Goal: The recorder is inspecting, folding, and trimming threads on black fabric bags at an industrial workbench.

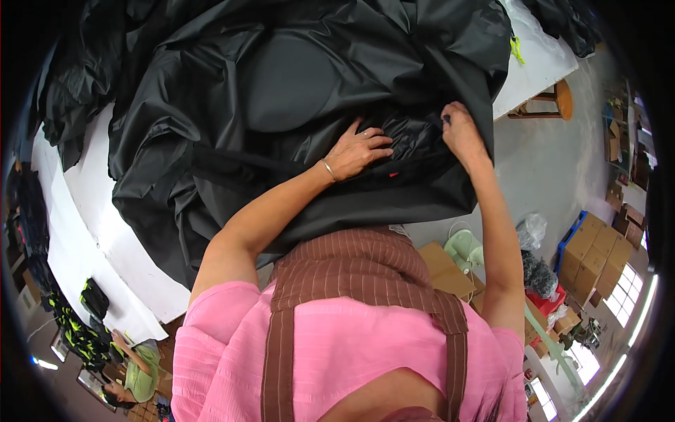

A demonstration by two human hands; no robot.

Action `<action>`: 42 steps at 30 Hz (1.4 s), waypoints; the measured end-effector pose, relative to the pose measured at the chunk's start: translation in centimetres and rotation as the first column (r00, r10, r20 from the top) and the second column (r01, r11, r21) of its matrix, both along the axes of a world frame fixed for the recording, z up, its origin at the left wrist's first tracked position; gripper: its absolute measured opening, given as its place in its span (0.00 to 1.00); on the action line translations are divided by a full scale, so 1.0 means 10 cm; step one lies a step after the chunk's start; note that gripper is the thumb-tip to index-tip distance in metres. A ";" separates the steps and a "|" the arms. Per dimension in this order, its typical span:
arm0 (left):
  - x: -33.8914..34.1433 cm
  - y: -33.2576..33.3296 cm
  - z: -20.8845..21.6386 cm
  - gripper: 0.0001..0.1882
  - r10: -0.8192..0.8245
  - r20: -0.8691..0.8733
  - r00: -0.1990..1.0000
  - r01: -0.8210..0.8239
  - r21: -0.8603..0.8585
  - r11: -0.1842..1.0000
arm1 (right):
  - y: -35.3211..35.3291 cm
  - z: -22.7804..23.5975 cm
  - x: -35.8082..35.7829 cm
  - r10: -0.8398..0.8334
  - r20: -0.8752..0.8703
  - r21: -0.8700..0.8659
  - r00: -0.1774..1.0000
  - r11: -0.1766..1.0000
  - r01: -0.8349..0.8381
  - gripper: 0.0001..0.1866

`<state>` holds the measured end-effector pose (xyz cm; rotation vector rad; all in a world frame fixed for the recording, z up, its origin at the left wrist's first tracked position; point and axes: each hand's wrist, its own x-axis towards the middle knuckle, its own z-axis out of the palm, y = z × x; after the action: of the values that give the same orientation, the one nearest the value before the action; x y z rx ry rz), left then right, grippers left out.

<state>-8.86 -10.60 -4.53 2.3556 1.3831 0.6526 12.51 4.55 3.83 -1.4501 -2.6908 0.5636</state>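
Note:
A large sheet of black, slightly shiny fabric (295,84) lies in folds over the table and hangs over its near edge toward my apron. My left hand (357,152) rests on the fabric with its fingers spread, beside a crinkled darker patch (415,133). At the right edge of the cloth, my right hand (463,132) is closed in a pinch on a small dark bit of the black fabric. Between the hands, nearer to me, a tiny red tag (394,174) shows on a dark band of the cloth. Whatever lies under the folds is hidden.
The white tabletop (91,211) shows at the left. A wooden stool (562,100) stands beyond the right edge, and a pale green fan (464,247) beside me. Cardboard boxes (590,253) are stacked at right. Another person (140,373) works at lower left, near a black-and-yellow bundle (93,299).

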 end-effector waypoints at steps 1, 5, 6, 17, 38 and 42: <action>-0.01 0.01 0.03 0.18 -0.039 0.057 0.998 0.039 0.012 0.999 | 0.06 0.03 0.09 -0.026 0.008 0.023 1.000 0.999 0.026 0.05; -0.09 0.03 0.10 0.13 -0.114 0.189 0.975 0.093 0.121 0.988 | 0.23 0.22 0.06 -0.177 -0.061 -0.053 0.982 0.983 0.174 0.13; -0.10 0.04 0.13 0.13 -0.116 0.189 0.975 0.094 0.124 0.988 | 0.28 0.25 0.06 -0.176 -0.156 -0.063 0.972 0.984 0.168 0.17; -0.19 0.27 0.66 0.06 -0.277 0.086 0.957 0.289 -0.225 0.931 | 0.55 0.43 0.30 -0.225 0.019 -0.162 0.974 0.961 0.225 0.28; 0.67 1.07 -0.05 0.49 0.084 0.087 0.993 -0.035 -0.456 0.889 | 0.32 0.23 0.63 0.511 0.246 -0.378 0.824 0.833 -0.404 0.13; 0.76 1.03 -0.03 0.56 0.120 -0.044 0.992 -0.128 -0.420 0.898 | 0.47 0.31 0.40 0.391 0.131 -0.633 0.911 0.740 -0.226 0.20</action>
<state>-1.24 -0.29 -4.82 1.9464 1.5145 0.3195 16.52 9.27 6.92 -1.2131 -3.1622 1.4878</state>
